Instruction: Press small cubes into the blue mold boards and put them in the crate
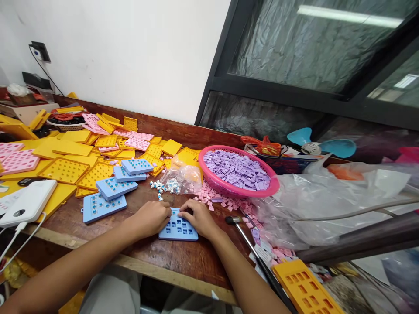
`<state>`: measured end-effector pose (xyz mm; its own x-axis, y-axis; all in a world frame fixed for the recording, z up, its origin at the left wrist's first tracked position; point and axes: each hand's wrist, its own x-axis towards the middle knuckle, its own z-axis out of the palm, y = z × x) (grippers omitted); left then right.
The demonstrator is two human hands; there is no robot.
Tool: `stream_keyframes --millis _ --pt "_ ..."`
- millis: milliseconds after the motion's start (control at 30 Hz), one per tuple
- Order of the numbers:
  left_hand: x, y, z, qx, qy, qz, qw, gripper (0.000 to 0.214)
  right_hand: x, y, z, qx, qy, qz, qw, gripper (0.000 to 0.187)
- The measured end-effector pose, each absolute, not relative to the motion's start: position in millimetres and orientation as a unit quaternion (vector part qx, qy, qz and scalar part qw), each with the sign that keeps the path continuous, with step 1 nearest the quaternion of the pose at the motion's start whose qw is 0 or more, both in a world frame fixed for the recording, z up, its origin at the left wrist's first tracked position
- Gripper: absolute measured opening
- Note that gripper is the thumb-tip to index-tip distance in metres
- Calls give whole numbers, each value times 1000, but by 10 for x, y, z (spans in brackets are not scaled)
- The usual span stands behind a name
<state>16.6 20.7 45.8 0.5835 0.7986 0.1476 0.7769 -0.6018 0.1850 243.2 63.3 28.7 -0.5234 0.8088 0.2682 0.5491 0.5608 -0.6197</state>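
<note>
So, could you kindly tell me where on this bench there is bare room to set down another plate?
Bare wood shows in front of the blue plate under the left hand and right hand, and in a strip beside the other blue plates. Yellow plates crowd the left; loose pink pieces crowd the right, by the pink basket.

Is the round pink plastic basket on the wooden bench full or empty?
Full: the round pink plastic basket is packed with small lilac rectangular pieces, covering its whole inside.

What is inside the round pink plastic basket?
The pink basket holds a heap of small lilac rectangular pieces. They lie so thickly that the basket's bottom is covered and cannot be seen.
</note>
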Motion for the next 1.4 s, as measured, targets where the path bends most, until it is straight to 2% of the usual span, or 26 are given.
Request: stream_keyframes --millis 167,467,700,900,1167,1333,1400 --pt "321 78 484 913 402 41 -46 14 2430 634 211 -374 -860 198 283 10" --pt "373 -275 421 923 371 26 -101 28 2416 542 186 -379 -859 146 311 9" --pt "-13 359 586 873 468 135 -9 20 2402 542 131 -387 -822 206 363 11" --pt "-352 919 446 889 413 170 99 28 2397 648 145 -391 -826 242 327 12" --pt "-520 1085 128 869 421 214 151 21 2324 537 182 -423 -846 145 291 16" --pt "-510 1063 101 850 453 227 143 18 2355 383 189 -391 -879 80 260 8" --pt "-487 1033 108 849 454 231 141 17 2381 351 174 -393 -878 79 261 10"
